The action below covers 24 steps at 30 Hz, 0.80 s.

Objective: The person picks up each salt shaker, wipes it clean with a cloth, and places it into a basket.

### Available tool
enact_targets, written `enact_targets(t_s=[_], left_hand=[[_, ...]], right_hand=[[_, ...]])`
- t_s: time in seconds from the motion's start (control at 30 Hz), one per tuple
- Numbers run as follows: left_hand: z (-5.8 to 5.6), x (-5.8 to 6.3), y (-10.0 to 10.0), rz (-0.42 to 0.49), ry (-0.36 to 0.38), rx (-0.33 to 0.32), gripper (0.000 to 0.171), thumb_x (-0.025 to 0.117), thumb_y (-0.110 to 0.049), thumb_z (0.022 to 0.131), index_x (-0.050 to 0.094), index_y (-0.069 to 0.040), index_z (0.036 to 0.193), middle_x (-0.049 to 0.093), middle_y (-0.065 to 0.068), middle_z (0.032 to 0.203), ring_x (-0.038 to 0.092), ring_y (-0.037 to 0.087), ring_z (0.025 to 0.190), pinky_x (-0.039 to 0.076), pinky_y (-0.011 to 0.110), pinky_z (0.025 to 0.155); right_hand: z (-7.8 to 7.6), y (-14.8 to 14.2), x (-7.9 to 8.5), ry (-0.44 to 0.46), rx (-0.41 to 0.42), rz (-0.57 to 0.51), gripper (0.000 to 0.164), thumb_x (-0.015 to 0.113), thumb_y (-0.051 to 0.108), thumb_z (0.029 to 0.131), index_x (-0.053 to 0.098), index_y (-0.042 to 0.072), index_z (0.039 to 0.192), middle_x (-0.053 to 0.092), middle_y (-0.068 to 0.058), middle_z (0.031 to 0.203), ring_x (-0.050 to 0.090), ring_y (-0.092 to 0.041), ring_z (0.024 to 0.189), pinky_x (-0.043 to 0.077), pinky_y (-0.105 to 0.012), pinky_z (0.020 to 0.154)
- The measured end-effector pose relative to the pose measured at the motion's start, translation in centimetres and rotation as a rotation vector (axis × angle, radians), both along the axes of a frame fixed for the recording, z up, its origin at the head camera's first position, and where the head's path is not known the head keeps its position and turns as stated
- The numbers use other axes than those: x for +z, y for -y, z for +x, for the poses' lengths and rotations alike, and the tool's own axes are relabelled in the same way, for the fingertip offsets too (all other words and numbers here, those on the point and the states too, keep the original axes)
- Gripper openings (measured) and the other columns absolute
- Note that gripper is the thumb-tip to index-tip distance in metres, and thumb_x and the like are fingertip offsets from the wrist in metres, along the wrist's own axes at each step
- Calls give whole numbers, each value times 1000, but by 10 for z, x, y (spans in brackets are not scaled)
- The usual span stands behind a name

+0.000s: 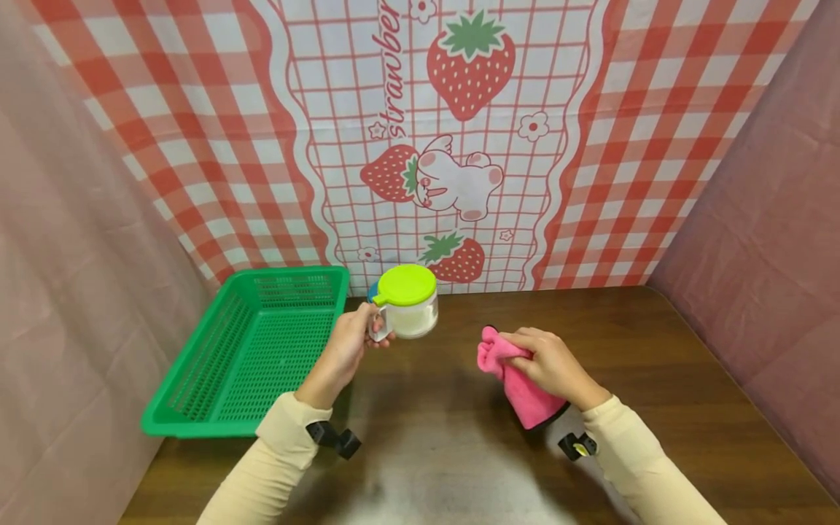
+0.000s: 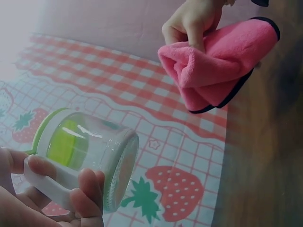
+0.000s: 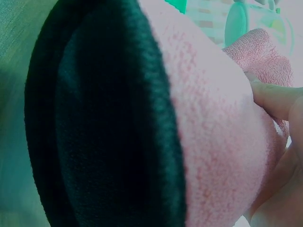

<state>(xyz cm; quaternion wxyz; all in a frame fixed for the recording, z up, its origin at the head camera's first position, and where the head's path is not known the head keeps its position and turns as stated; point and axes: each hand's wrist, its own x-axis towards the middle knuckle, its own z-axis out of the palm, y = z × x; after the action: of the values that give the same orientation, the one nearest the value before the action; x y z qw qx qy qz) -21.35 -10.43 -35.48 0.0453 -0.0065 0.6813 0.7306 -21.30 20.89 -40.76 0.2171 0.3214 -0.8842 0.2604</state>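
Note:
My left hand (image 1: 346, 341) grips the handle of a clear seasoning jar (image 1: 415, 319) with a lime-green lid, held up above the table. In the left wrist view the jar (image 2: 97, 142) is tilted, and fingers curl round its white handle. On the other side, my right hand (image 1: 550, 364) pinches a bunched pink cloth (image 1: 525, 394) with dark edging. The cloth (image 3: 213, 118) fills much of the right wrist view, its dark border close to the camera. A gap separates jar and cloth.
A green plastic basket (image 1: 226, 423) stands on the left of the brown wooden table (image 1: 433, 452). Something blue (image 1: 372, 292) shows partly behind the jar. A strawberry-print curtain (image 1: 564, 219) hangs at the back, with pink cloth walls at both sides.

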Motion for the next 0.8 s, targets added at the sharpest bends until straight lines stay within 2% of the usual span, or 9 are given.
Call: enact_targets(t_s=[0.47,0.8], left_hand=[[-14,17,30,-51,13,21,34,36,-26,88,41,-6,60,59,5,64,55,15,58,40,22,56],[-24,24,52,-32,-7,36,35,36,-26,90,41,-8,61,60,3,63,55,13,58,42,21,55]], right_hand=[[0,-1,2,28,-3,12,31,73,13,71,67,14,102,63,4,84,51,-5,71,43,-24,63],[-1,0,3,39,2,9,32,73,14,71,67,15,102,62,6,81,48,-3,67,41,-21,61]])
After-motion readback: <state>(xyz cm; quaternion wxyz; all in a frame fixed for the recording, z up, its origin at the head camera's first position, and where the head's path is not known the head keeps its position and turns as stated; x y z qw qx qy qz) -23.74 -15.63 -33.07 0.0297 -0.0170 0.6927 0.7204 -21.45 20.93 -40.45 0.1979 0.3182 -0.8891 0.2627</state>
